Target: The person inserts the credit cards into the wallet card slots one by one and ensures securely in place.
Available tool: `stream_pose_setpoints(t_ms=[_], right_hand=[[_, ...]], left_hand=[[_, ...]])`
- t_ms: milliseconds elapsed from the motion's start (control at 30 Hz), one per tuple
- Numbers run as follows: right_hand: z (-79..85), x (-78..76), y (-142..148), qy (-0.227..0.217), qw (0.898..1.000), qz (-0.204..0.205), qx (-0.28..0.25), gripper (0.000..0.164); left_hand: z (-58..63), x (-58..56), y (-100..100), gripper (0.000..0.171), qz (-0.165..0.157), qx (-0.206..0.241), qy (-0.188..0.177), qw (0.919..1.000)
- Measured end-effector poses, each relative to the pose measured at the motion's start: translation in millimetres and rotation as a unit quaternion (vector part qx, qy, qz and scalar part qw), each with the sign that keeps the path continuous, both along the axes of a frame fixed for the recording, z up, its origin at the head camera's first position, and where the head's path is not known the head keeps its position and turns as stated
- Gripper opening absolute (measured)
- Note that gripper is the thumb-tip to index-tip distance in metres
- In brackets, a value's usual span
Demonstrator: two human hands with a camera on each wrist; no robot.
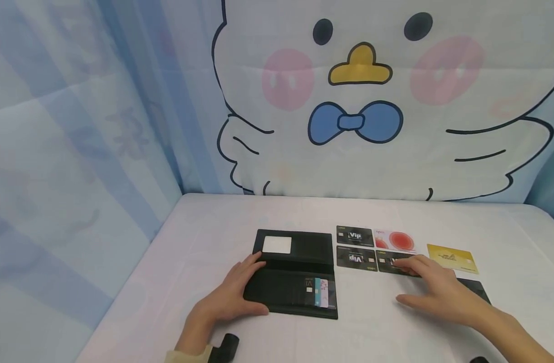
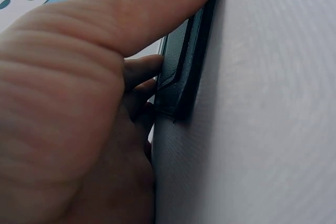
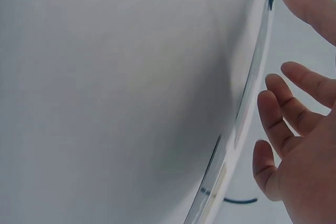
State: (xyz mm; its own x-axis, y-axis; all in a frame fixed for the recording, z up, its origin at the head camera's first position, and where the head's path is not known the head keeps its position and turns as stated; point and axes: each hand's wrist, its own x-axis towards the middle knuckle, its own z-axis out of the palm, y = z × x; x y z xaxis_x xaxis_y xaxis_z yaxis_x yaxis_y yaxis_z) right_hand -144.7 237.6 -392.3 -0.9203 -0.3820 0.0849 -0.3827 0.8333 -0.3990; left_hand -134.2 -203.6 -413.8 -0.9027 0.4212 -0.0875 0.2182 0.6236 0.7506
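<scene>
A black wallet [image 1: 281,290] lies unfolded flat on the table, with several cards [image 1: 321,292] in its lower half and a white patch [image 1: 277,245] in its upper half. My left hand [image 1: 229,295] rests along its left side, thumb at the lower corner and fingers at the upper edge. In the left wrist view the wallet [image 2: 178,72] shows beyond the thumb. My right hand [image 1: 444,290] hovers low, fingers spread and slightly bent, fingertips overlapping a black card [image 1: 385,259] in the head view. In the right wrist view nothing is between the right hand's [image 3: 304,129] fingers.
Right of the wallet lie two black Vip cards, one upper [image 1: 355,236] and one lower [image 1: 356,258], and a red-and-white card [image 1: 394,240]. A gold card [image 1: 452,259] lies farther right. A dark card [image 1: 475,289] is partly hidden by the right hand. A patterned curtain [image 1: 281,161] hangs behind the table.
</scene>
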Motion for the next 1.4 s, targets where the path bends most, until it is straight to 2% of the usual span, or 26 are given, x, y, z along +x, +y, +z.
stream_pose_setpoints(t_ms=[300,533,700,1133,1400], right_hand=[[-2.8,6.4,29,-0.025,0.999,-0.027,-0.005,0.068],[-6.5,7.7,53,0.000,0.999,-0.035,0.001,0.068],[-7.4,7.3,65,0.000,0.999,-0.054,0.009,0.069],[-9.4,5.5,98,-0.021,0.993,-0.103,0.056,0.076],[-18.2,4.7,116,-0.040,0.990,-0.121,0.058,0.080]], left_hand=[[0.1,0.7,1,0.096,0.008,0.001,-0.002,1.0000],[0.6,-0.6,0,0.096,0.004,0.002,0.005,1.0000],[0.0,-1.0,0,0.096,0.002,0.001,0.007,1.0000],[0.4,-0.2,3,0.096,0.009,-0.006,-0.002,0.9999],[0.3,0.0,3,0.097,0.009,-0.008,0.003,0.9999]])
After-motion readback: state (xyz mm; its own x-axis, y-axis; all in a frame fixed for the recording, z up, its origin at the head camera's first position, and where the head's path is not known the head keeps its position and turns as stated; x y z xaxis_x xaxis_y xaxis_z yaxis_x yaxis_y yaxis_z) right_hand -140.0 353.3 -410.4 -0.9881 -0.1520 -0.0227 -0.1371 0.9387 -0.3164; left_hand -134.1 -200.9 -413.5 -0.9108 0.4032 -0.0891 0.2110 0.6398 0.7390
